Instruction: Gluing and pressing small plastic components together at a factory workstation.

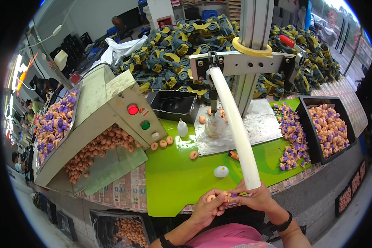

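Note:
My left hand is closed around small peach-coloured plastic parts; one round doll-head-like part shows between its fingers. Pinched in my right hand is a small purple and peach figure part. Both hands meet at the front edge of the green mat, fingertips nearly touching around the parts. The lower end of a long white tube handle hangs just over my right hand and hides part of it. A white squeeze bottle lies on the mat beyond my hands.
The handle belongs to a press on a metal plate. At left stands a beige machine with round peach parts spilling out. A black tray of purple and peach parts sits at right, loose ones beside it. Toy vehicle bodies are heaped behind.

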The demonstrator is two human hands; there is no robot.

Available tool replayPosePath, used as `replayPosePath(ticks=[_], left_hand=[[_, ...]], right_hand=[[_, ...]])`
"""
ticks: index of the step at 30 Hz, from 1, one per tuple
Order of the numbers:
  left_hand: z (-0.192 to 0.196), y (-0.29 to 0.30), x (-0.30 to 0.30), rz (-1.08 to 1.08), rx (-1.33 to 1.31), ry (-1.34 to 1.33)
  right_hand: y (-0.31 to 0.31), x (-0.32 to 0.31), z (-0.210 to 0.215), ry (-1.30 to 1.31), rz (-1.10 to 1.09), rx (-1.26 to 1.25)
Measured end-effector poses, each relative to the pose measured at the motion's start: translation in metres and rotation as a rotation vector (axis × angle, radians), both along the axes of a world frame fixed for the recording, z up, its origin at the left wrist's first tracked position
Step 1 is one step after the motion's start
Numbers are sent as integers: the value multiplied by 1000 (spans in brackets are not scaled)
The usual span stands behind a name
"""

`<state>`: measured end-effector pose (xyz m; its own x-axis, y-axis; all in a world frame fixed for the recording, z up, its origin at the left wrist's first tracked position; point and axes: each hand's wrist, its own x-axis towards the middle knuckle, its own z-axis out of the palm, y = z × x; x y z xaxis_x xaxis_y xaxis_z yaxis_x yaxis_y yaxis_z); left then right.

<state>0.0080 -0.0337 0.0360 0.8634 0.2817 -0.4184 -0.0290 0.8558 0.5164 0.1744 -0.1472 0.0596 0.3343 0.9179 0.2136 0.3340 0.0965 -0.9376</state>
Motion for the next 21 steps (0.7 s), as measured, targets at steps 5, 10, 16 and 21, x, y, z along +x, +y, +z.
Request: replayPosePath(ticks=[5, 10, 16, 21], left_hand=[[9, 1, 2, 26, 46, 17], [8, 7, -2, -31, 54, -29], [18, 17, -6, -112, 50, -61], [19, 33, -21, -22, 83, -26]], right_hand=[[4, -3, 4, -213, -26, 56], [7, 6, 8, -173, 54, 82], [43, 28, 55, -568, 73, 245], [97, 43, 153, -774, 99, 650]])
